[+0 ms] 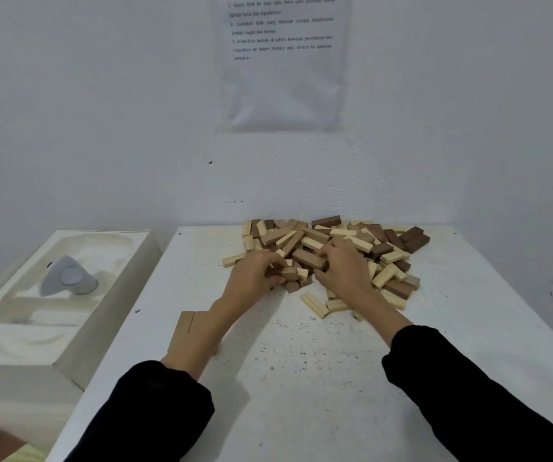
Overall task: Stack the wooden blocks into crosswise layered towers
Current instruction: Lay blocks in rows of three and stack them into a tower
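As left hand (254, 275) pinches a brown block (289, 273), right hand (344, 269) curled, grip unclear; raking may scatter pile (361, 243) beyond fingertips.

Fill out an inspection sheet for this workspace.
Surface: white table, dark-speckled.
Job's things: wooden blocks, light and dark, in a loose heap at the far edge; no tower.
Clutter: cardboard piece under the left forearm.
Hands: left hand pinches small blocks at the heap's near edge; right hand lies on the heap, grip unclear.
Cables: nothing seen.
Surroundings: white wall with printed sheet; foam box holding a grey device, left of table.
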Demonstrator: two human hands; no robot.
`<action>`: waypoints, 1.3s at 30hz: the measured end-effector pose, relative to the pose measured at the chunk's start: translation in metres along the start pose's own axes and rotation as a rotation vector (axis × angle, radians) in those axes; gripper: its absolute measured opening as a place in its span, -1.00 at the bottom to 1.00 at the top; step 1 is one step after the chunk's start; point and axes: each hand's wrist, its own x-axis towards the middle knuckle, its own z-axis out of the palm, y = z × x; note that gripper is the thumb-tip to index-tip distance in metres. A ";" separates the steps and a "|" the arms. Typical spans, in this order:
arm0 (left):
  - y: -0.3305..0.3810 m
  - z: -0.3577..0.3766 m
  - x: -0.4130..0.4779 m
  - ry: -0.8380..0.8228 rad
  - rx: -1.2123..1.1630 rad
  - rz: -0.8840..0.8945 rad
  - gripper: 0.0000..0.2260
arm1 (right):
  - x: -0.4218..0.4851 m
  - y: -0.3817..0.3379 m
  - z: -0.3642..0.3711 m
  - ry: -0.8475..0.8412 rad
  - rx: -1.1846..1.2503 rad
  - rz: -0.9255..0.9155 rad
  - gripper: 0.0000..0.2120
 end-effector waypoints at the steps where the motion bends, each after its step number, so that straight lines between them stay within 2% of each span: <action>1: -0.001 -0.003 -0.001 0.008 -0.014 -0.005 -0.81 | 0.002 -0.001 -0.004 0.033 0.031 -0.007 -0.69; 4: -0.005 -0.010 -0.004 0.042 -0.075 -0.013 -0.82 | 0.017 -0.003 -0.013 0.087 0.066 -0.075 -0.68; 9: -0.011 -0.024 -0.007 0.055 -0.198 -0.087 -0.81 | 0.044 -0.002 -0.018 -0.144 0.057 -0.027 -0.75; 13: -0.013 -0.030 -0.013 0.061 -0.248 -0.130 -0.83 | 0.053 -0.004 -0.018 -0.196 0.086 0.054 -0.74; 17: -0.016 -0.035 -0.019 0.078 -0.294 -0.145 -0.82 | 0.053 -0.003 -0.019 -0.166 0.229 0.076 -0.75; 21: -0.009 -0.043 -0.025 0.072 -0.338 -0.142 -0.81 | 0.034 -0.003 -0.028 -0.015 0.246 0.023 -0.75; 23: -0.004 -0.047 -0.031 0.031 -0.345 -0.138 -0.82 | 0.017 -0.005 -0.038 0.063 0.304 0.024 -0.72; 26: 0.003 -0.047 -0.043 -0.065 -0.343 -0.142 -0.82 | -0.019 -0.008 -0.053 0.075 0.443 0.019 -0.67; 31: 0.012 -0.046 -0.070 -0.209 -0.322 -0.164 -0.85 | -0.091 -0.003 -0.054 -0.105 0.528 0.015 -0.65; 36: 0.037 -0.027 -0.114 -0.493 -0.303 -0.063 -0.84 | -0.133 0.016 -0.043 -0.246 0.489 -0.030 -0.66; 39: 0.042 -0.013 -0.124 -0.463 -0.325 -0.029 -0.85 | -0.143 0.021 -0.042 -0.284 0.524 -0.067 -0.66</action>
